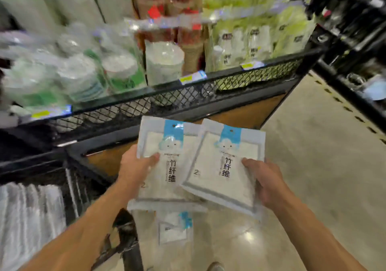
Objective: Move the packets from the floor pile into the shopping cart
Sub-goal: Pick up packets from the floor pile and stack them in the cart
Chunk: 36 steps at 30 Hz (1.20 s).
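Two flat white packets with blue header tags and black Chinese print are held side by side at chest height. My left hand (135,166) grips the left packet (165,166) at its left edge, thumb on top. My right hand (265,178) grips the right packet (223,166) at its right edge; this packet overlaps the left one. Below them another packet (173,228) lies on the shiny floor. The black mesh shopping cart (188,95) stands just ahead and to the left, its rim higher than the packets.
Store shelves behind the cart hold stacked disposable plates (165,61) and cups. White plastic-wrapped goods (27,218) fill the lower left. A dark shelf unit (355,40) lines the right. Beige floor (313,166) stretches to the right. A shoe tip (215,267) shows at the bottom.
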Available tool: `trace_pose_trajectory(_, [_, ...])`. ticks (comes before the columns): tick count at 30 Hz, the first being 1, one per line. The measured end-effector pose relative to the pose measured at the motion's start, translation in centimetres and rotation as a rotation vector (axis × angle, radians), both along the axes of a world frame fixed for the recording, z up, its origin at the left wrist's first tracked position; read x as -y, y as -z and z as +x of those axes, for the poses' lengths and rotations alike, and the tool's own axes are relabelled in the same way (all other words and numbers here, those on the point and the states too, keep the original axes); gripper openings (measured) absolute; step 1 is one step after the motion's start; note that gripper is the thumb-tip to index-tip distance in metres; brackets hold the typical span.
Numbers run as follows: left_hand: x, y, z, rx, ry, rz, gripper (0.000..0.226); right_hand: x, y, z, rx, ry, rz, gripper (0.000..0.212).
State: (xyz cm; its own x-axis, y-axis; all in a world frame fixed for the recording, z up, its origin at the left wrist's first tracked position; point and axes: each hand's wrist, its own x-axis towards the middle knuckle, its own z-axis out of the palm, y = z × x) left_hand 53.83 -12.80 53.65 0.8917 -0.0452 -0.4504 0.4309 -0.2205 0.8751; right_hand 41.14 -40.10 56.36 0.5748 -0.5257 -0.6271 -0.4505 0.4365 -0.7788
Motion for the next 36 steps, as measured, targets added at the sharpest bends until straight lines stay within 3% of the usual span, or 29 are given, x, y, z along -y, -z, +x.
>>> trace_pose_trajectory(3, [-3.1, -9.3, 0.1, 0.037, -0.040, -0.020, 0.021, -1.7, -8.9, 0.6, 0.054, -0.082, -0.053, 0.027])
trace_pose_trajectory(7, [-8.6, -18.8, -0.4, 0.104, -0.120, -0.010, 0.024, -5.5, -18.3, 1.9, 0.146, -0.196, -0.056, 0.027])
trace_pose_trajectory(14, [-17.6, -28.9, -4.9, 0.225, -0.381, -0.013, 0.031, -12.5, -28.1, 5.8, 0.303, -0.526, -0.010, 0.027])
trace_pose_trajectory(21, [-24.5, -32.9, -17.3, 0.234, -0.824, -0.005, 0.020, -20.4, -31.4, 7.0, 0.339, -0.907, 0.112, 0.035])
trace_pose_trajectory(25, [-27.3, -33.9, -25.4, 0.211, -1.039, 0.043, 0.024, -25.5, -31.9, 4.6, 0.344, -1.097, 0.153, 0.022])
trace_pose_trajectory(31, [-31.4, -34.5, -34.3, 0.217, -1.172, 0.124, 0.020, -32.5, -31.9, -0.1, 0.325, -1.275, 0.183, 0.020])
trace_pose_trajectory(36, [-36.2, -33.9, -38.3, 0.185, -1.209, 0.041, 0.023, -37.7, -32.0, -3.3, 0.353, -1.305, 0.155, 0.023])
